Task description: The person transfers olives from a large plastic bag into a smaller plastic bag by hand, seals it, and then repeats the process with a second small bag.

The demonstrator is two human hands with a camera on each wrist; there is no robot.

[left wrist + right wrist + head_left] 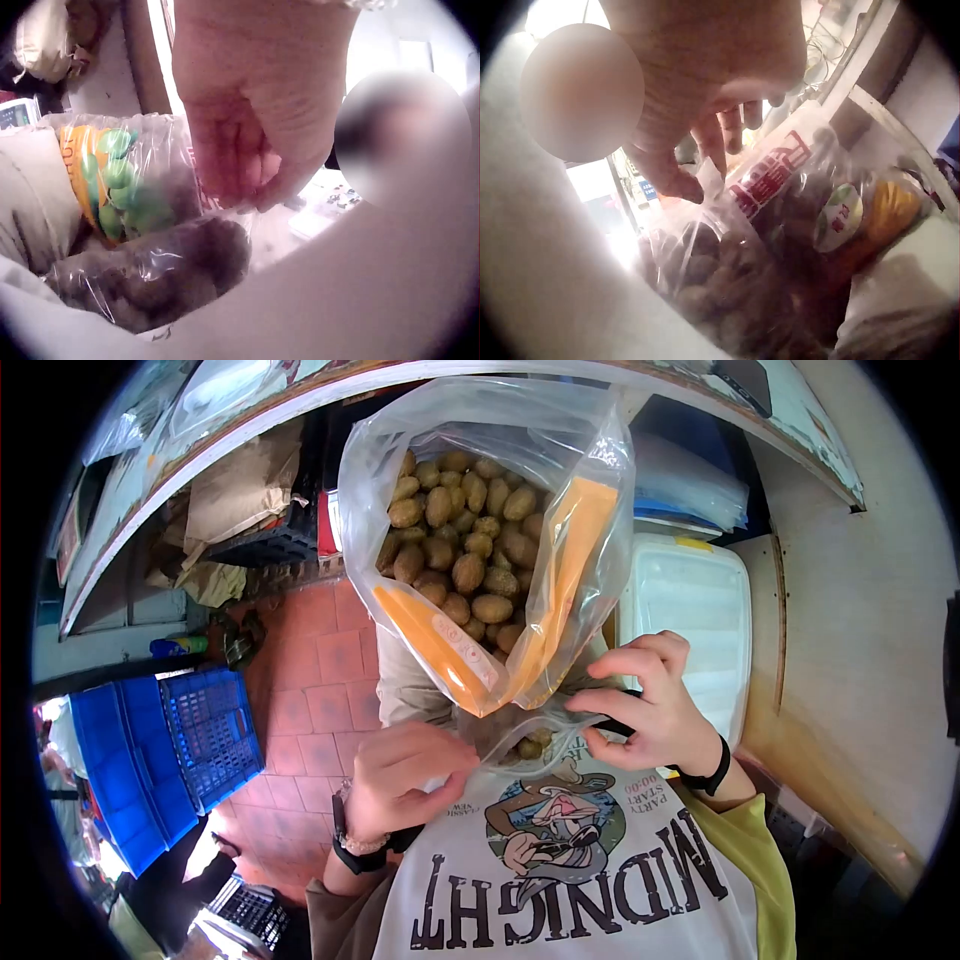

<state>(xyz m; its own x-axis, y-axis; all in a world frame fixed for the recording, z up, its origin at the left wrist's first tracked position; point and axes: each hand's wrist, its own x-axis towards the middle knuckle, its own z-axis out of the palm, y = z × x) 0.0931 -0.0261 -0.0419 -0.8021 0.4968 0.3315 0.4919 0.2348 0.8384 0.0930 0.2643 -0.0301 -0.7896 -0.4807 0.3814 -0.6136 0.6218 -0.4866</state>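
- Pinching one edge of a small clear bag (492, 733), the left hand (412, 772) is holding narrowly at lower centre of the head view
- Gripping its other side, the right hand (645, 705) is closing thumb and forefinger on plastic
- Gaping at upper centre, a large bag (575, 550) is holding brown fruits (468, 550)

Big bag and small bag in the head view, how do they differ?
The big bag is larger than the small bag. The big bag's wide mouth shows many fruits; the small bag shows only a few. The big bag has orange panels; none show on the small bag. The small bag is nearer the shirt than the big bag. Both are see-through.
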